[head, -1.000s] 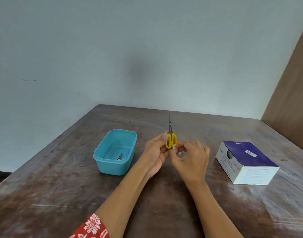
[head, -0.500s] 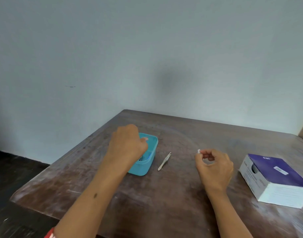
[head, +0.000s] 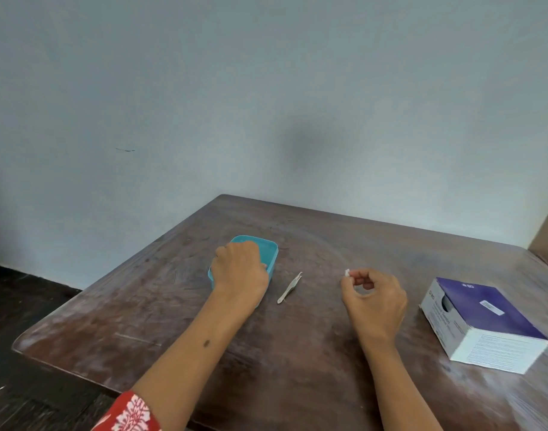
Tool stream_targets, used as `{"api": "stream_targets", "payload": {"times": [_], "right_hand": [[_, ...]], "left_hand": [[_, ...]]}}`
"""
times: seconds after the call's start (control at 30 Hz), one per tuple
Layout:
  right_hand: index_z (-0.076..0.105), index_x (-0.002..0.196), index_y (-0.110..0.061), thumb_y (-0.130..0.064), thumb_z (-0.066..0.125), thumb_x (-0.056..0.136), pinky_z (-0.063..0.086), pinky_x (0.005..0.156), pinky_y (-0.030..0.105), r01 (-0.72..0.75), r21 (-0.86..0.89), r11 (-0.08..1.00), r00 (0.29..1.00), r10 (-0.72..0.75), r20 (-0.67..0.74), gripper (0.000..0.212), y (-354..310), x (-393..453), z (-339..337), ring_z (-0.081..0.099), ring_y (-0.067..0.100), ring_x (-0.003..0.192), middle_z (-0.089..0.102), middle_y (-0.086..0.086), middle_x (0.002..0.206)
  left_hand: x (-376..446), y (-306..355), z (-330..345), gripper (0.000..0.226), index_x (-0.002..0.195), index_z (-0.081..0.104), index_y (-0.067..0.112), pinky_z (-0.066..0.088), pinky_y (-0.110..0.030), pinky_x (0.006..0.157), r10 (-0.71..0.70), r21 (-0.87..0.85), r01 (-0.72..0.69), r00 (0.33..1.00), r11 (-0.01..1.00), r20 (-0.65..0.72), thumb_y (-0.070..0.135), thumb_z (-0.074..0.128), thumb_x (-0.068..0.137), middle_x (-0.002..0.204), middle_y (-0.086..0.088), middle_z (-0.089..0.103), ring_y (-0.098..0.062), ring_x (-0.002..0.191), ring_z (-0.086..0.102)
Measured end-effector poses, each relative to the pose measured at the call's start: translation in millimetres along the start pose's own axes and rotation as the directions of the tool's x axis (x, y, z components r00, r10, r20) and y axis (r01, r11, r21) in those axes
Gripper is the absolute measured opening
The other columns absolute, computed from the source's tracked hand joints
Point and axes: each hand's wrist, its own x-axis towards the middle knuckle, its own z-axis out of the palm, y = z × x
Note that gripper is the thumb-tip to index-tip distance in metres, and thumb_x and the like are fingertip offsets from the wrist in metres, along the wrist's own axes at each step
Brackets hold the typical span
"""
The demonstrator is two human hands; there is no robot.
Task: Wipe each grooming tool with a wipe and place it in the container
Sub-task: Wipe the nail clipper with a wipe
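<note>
Little has moved since half a second ago. A small white wipe (head: 347,272) is pinched in the right hand (head: 373,301) fingers. Slim metal tweezers (head: 290,288) lie on the surface (head: 297,353) beside the teal container (head: 272,259), whose contents are hidden by the left hand (head: 239,272); its fingers' state cannot be told.

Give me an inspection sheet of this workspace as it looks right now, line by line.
Surface: worn brown wooden table, pale scuffs.
Job's things: teal container at the table's left; metal tweezers lying flat beside it, apart; small white wipe.
Clutter: purple and white box on the right.
Hands: left hand over the container, fingers curled, contents hidden; right hand pinches the wipe above the table.
Cables: nothing seen.
Surroundings: plain grey wall; dark floor to the left.
</note>
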Motion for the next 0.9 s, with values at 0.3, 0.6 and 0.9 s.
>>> {"api": "stream_targets", "payload": {"times": [0.3, 0.6, 0.9], "right_hand": [[0.067, 0.066, -0.022, -0.014, 0.073, 0.071, 0.049, 0.074, 0.044, -0.017, -0.002, 1.000, 0.999, 0.017, -0.031, 0.011, 1.0, 1.1, 1.9, 0.055, 0.014, 0.067, 0.057, -0.013, 0.060], [0.066, 0.074, -0.023, -0.017, 0.066, 0.083, 0.047, 0.061, 0.016, -0.288, 0.241, 0.927, 0.955, 0.260, 0.140, 0.010, 6.9, 6.2, 5.2, 0.061, 0.012, 0.074, 0.065, -0.008, 0.072], [0.064, 0.079, -0.014, -0.004, 0.055, 0.090, 0.054, 0.054, 0.024, -0.579, 0.481, 0.658, 0.813, 0.506, 0.287, 0.016, 11.4, 11.9, 14.3, 0.061, 0.010, 0.054, 0.065, 0.005, 0.069]], "left_hand": [[-25.3, 35.6, 20.6, 0.009, 0.086, 0.061, 0.009, 0.045, -0.033, 0.067, 0.418, 0.075, -0.411, 0.896, 0.908, -0.151, 0.008, 0.064, 0.078, 0.088, -0.010, 0.063, -0.025, 0.083, 0.058], [-18.3, 54.6, 65.5, 0.029, 0.118, 0.053, 0.003, 0.045, -0.033, 0.078, 0.363, 0.237, -0.371, 0.928, 0.898, 0.080, -0.004, 0.043, 0.091, 0.118, -0.016, 0.057, -0.028, 0.106, 0.056], [-3.4, 55.2, 77.1, 0.029, 0.122, 0.049, 0.013, 0.043, -0.027, 0.075, 0.389, -0.248, -0.404, 0.915, 0.880, -0.111, 0.012, 0.045, 0.094, 0.113, -0.006, 0.049, -0.019, 0.095, 0.055]]}}
